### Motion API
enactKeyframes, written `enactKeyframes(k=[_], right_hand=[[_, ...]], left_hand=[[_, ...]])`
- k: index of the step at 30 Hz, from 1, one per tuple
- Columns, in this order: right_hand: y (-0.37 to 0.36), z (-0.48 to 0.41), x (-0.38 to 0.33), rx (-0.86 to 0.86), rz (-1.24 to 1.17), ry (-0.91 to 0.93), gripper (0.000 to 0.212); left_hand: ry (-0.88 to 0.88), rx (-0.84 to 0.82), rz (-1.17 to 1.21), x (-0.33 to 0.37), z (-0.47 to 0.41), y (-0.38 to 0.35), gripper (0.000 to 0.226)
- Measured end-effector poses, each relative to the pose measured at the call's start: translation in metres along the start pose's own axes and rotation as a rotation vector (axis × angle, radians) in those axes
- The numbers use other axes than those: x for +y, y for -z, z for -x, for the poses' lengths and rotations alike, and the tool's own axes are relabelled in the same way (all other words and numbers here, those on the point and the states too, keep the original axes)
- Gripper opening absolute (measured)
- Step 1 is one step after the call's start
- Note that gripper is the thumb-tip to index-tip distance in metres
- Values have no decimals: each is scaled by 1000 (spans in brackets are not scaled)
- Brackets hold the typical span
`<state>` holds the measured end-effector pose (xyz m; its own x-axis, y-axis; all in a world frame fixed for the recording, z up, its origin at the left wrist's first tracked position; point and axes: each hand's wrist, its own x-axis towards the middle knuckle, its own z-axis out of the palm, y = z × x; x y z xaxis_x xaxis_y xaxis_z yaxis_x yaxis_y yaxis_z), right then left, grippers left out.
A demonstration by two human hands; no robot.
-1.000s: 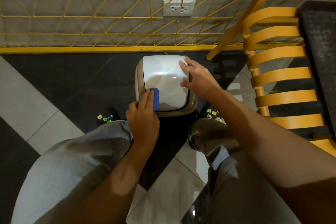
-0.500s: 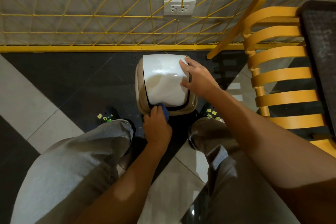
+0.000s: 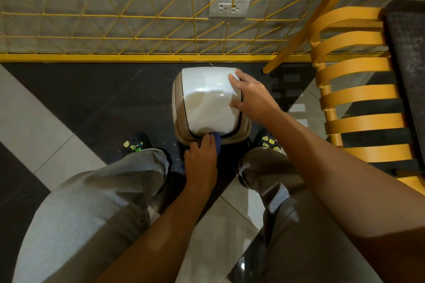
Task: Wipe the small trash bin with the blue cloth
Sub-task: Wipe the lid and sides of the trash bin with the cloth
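The small trash bin (image 3: 208,99), beige with a glossy white swing lid, stands on the dark floor between my feet. My left hand (image 3: 200,161) presses the blue cloth (image 3: 216,142) against the bin's near rim, at the lid's front edge; only a small fold of cloth shows beside my fingers. My right hand (image 3: 253,96) rests flat on the lid's right side with fingers spread, steadying the bin.
A yellow wire grid fence (image 3: 138,18) and a wall socket (image 3: 229,6) stand just behind the bin. A yellow slatted chair (image 3: 358,94) with a dark seat is close on the right. My knees and shoes flank the bin.
My left hand has slid the blue cloth from the lid's left near corner down and right to the bin's front rim. My right hand has stayed on the lid.
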<state>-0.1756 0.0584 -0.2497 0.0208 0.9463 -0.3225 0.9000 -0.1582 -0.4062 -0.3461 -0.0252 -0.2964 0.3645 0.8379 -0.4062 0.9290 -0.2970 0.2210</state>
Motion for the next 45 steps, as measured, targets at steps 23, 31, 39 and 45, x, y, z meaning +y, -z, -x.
enactKeyframes(k=[23,31,39,45], right_hand=[[-6,3,-3,38,49,-2,70],[-4,2,-2,29,37,-4,72],[0,2,-5,-2,73,5,71],[2,3,-5,-20,102,15,72]], left_hand=[[478,235,930,39,-8,0,63],[877,659,1475,58,-35,49,49],[888,681,1454,73,-41,50,61],[1156,565,1574,82,-51,55,64]])
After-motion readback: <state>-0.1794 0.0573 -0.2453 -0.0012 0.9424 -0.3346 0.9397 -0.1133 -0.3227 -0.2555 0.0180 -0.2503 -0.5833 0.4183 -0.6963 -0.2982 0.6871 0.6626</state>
